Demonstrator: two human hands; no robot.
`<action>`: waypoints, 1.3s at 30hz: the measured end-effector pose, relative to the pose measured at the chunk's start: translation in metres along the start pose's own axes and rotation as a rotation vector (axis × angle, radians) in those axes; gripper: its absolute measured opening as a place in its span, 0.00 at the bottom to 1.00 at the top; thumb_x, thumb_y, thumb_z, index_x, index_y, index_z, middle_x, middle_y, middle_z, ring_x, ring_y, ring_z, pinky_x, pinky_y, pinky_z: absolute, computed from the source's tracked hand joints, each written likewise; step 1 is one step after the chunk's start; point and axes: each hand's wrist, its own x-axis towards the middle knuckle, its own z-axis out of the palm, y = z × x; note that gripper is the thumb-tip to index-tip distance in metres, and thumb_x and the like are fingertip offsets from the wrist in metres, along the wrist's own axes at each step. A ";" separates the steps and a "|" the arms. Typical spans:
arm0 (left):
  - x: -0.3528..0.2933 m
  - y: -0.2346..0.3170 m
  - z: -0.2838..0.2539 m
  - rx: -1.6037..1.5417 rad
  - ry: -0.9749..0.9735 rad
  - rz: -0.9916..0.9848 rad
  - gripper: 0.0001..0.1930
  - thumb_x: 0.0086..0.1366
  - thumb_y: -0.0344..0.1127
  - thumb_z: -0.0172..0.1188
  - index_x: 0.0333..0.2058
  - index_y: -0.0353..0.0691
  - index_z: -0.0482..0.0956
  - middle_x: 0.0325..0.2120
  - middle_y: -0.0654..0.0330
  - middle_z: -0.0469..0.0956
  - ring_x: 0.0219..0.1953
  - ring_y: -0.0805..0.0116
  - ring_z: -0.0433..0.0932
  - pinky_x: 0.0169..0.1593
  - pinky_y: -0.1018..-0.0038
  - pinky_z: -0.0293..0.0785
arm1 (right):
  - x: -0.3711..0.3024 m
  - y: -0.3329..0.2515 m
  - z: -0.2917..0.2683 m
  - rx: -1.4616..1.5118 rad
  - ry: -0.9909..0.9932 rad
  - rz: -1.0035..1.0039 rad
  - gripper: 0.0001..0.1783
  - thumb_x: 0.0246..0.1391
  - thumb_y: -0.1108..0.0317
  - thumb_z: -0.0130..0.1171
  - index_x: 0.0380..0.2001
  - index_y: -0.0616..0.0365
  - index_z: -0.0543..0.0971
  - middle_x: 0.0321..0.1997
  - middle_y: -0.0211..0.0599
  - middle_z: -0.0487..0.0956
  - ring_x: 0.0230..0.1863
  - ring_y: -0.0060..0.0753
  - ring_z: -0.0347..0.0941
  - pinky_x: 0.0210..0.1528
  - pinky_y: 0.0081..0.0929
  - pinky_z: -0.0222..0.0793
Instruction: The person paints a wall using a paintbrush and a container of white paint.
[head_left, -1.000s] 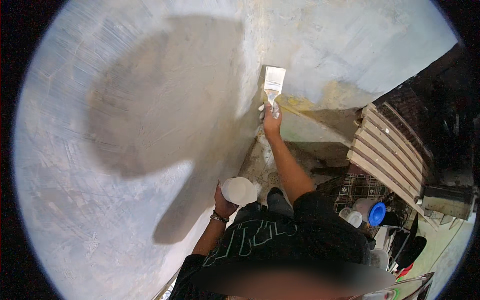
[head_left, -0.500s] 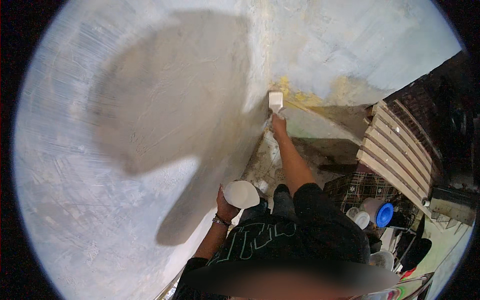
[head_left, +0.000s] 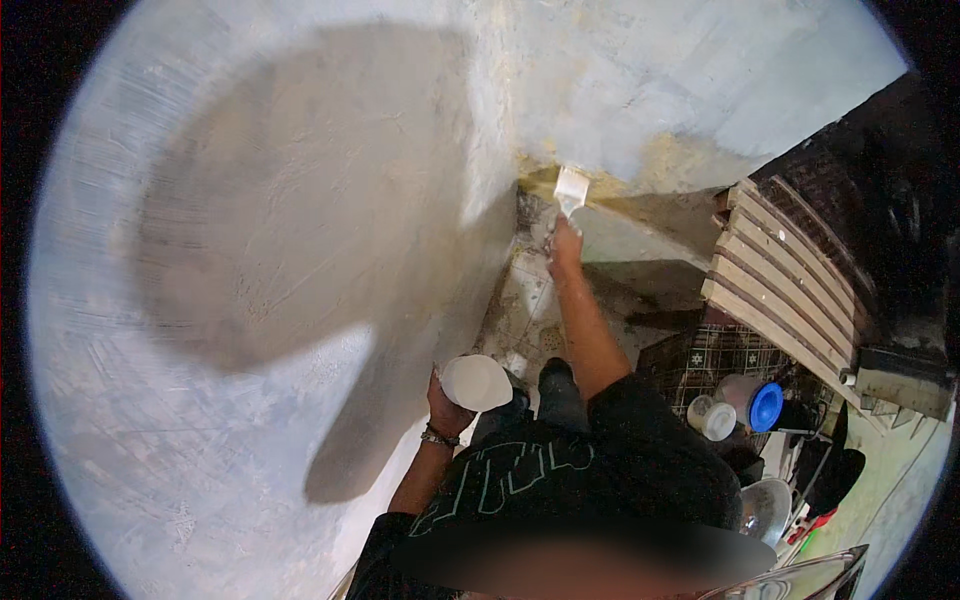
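Note:
My right hand (head_left: 565,246) is closed round the handle of a flat paintbrush (head_left: 571,186). Its pale, wide bristles point up at the yellowed lower edge of the far wall (head_left: 640,85), just right of the corner; whether they touch it I cannot tell. Low in front of my body, my left hand (head_left: 448,410) grips a round white tub (head_left: 475,383) from its left side. Pale liquid seems to fill the tub. Close on the left rises a whitish, streaky wall (head_left: 230,430) with a large shadow across it.
On the right stands a slatted wooden rack (head_left: 785,275). Below it are a dark patterned cloth (head_left: 755,350), a jar with a blue lid (head_left: 766,407), a white-lidded container (head_left: 716,421) and a metal bowl (head_left: 766,510). A ledge juts out under the far wall.
The brush in my right hand has moved right, away from the corner and along the yellowed edge. My left hand still holds the tub in nearly the same place. The view has shifted slightly.

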 end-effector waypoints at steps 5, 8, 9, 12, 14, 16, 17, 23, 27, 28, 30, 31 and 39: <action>0.002 -0.002 -0.002 -0.002 -0.061 0.006 0.33 0.62 0.63 0.31 0.50 0.40 0.66 0.47 0.53 0.70 0.50 0.52 0.69 0.54 0.53 0.63 | -0.018 -0.002 -0.007 -0.133 0.028 -0.140 0.16 0.52 0.54 0.53 0.34 0.54 0.69 0.21 0.30 0.68 0.17 0.24 0.62 0.18 0.24 0.60; 0.000 0.000 -0.011 -0.024 -0.033 0.002 0.34 0.61 0.63 0.31 0.50 0.40 0.66 0.47 0.53 0.70 0.50 0.52 0.69 0.54 0.53 0.63 | -0.041 0.011 -0.007 -0.137 0.068 -0.105 0.13 0.54 0.56 0.52 0.25 0.54 0.70 0.16 0.28 0.65 0.12 0.21 0.57 0.12 0.22 0.54; 0.001 0.000 -0.009 -0.029 -0.047 -0.011 0.34 0.61 0.63 0.31 0.50 0.40 0.65 0.47 0.52 0.70 0.50 0.52 0.69 0.54 0.53 0.63 | -0.047 0.005 -0.008 -0.080 0.055 0.023 0.13 0.54 0.56 0.52 0.26 0.54 0.70 0.16 0.27 0.65 0.12 0.21 0.57 0.12 0.22 0.53; 0.007 0.000 -0.001 -0.029 -0.028 -0.026 0.34 0.61 0.63 0.31 0.50 0.39 0.65 0.47 0.52 0.70 0.50 0.51 0.68 0.54 0.53 0.63 | -0.005 -0.006 -0.018 -0.076 0.057 0.117 0.13 0.54 0.56 0.51 0.26 0.54 0.70 0.16 0.27 0.64 0.11 0.21 0.56 0.12 0.22 0.53; 0.011 -0.003 -0.003 0.016 -0.067 -0.021 0.34 0.62 0.63 0.31 0.50 0.39 0.65 0.48 0.52 0.70 0.51 0.51 0.68 0.54 0.53 0.63 | 0.013 -0.024 -0.011 -0.071 -0.010 0.058 0.13 0.54 0.56 0.51 0.26 0.54 0.70 0.16 0.27 0.64 0.11 0.21 0.56 0.12 0.22 0.53; 0.013 -0.002 -0.007 0.046 -0.088 -0.002 0.34 0.62 0.63 0.31 0.50 0.39 0.65 0.48 0.52 0.70 0.51 0.51 0.68 0.54 0.53 0.62 | 0.003 -0.032 0.006 -0.080 -0.088 0.018 0.13 0.54 0.56 0.52 0.27 0.54 0.70 0.16 0.27 0.65 0.11 0.21 0.55 0.12 0.21 0.53; 0.008 0.000 -0.011 0.006 -0.037 -0.013 0.34 0.62 0.63 0.31 0.51 0.39 0.65 0.48 0.52 0.70 0.51 0.51 0.68 0.54 0.52 0.62 | -0.035 -0.045 0.032 -0.121 -0.071 -0.013 0.12 0.54 0.57 0.51 0.27 0.54 0.70 0.15 0.27 0.65 0.11 0.21 0.56 0.12 0.20 0.53; 0.004 0.000 -0.004 -0.029 -0.013 -0.010 0.33 0.62 0.62 0.30 0.51 0.39 0.65 0.48 0.52 0.70 0.51 0.50 0.67 0.55 0.52 0.60 | -0.042 -0.001 0.009 -0.200 -0.200 -0.046 0.15 0.53 0.56 0.52 0.37 0.55 0.73 0.23 0.29 0.70 0.18 0.21 0.64 0.17 0.20 0.60; 0.011 -0.003 0.011 -0.061 -0.047 -0.059 0.33 0.62 0.62 0.30 0.50 0.40 0.65 0.47 0.52 0.70 0.51 0.51 0.68 0.55 0.52 0.61 | 0.049 0.034 -0.045 -0.780 0.070 -0.429 0.29 0.51 0.57 0.53 0.55 0.57 0.63 0.27 0.35 0.73 0.23 0.32 0.68 0.24 0.29 0.65; 0.013 -0.002 0.004 -0.063 -0.041 -0.048 0.33 0.62 0.62 0.30 0.50 0.40 0.65 0.47 0.52 0.70 0.51 0.51 0.68 0.55 0.52 0.61 | 0.061 0.039 -0.043 -0.779 0.058 -0.424 0.29 0.51 0.57 0.53 0.55 0.57 0.63 0.27 0.35 0.73 0.23 0.32 0.68 0.24 0.29 0.65; 0.015 -0.007 -0.018 -0.088 -0.081 -0.024 0.32 0.62 0.61 0.31 0.50 0.40 0.65 0.47 0.53 0.71 0.51 0.52 0.68 0.55 0.53 0.62 | 0.071 0.048 -0.040 -0.775 0.107 -0.256 0.32 0.50 0.51 0.53 0.53 0.60 0.63 0.36 0.50 0.76 0.39 0.49 0.71 0.40 0.39 0.67; -0.003 -0.003 -0.037 -0.108 -0.032 0.035 0.32 0.62 0.61 0.31 0.50 0.40 0.65 0.47 0.53 0.71 0.51 0.52 0.68 0.55 0.53 0.62 | 0.027 0.047 -0.004 -0.588 -0.074 0.012 0.31 0.48 0.55 0.56 0.51 0.60 0.63 0.27 0.42 0.74 0.26 0.37 0.71 0.25 0.33 0.68; 0.008 -0.009 -0.031 0.308 -0.045 0.195 0.32 0.63 0.61 0.30 0.51 0.41 0.64 0.48 0.54 0.70 0.52 0.54 0.66 0.56 0.55 0.60 | 0.038 0.001 0.042 -0.384 -0.225 0.005 0.17 0.48 0.60 0.56 0.36 0.59 0.67 0.20 0.31 0.69 0.14 0.23 0.61 0.12 0.25 0.56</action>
